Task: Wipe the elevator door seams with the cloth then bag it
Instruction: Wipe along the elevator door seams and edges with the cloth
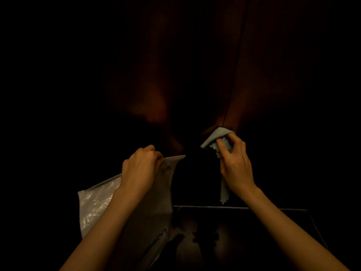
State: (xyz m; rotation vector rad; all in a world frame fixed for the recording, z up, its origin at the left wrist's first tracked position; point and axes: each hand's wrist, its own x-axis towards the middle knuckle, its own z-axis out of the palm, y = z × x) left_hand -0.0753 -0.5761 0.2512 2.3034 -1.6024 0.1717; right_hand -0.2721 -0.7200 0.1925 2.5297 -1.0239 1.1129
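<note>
The scene is very dark; only the hands and the items they hold show clearly.

The right hand (235, 163) grips a pale grey-blue cloth with zigzag-cut edges (216, 136). Thumb and fingers are curled round the bunched upper part of the cloth. The bunched part sits against the dark reddish-brown elevator door (195, 65), at the lower end of a thin dark vertical seam (233, 75) that runs upward and slightly rightward from the cloth. A loose tail of the cloth hangs below the hand, beside the wrist.

The left hand (139, 169) is clenched on the top edge of a translucent whitish plastic bag with dark printed lettering (97, 204). The bag hangs down under the left forearm, its upper corner pointing toward the right hand. The bag and the cloth are apart.

Below the hands, a dark glossy floor surface (234, 241) shows faint reflections, with a thin light edge line across it.
</note>
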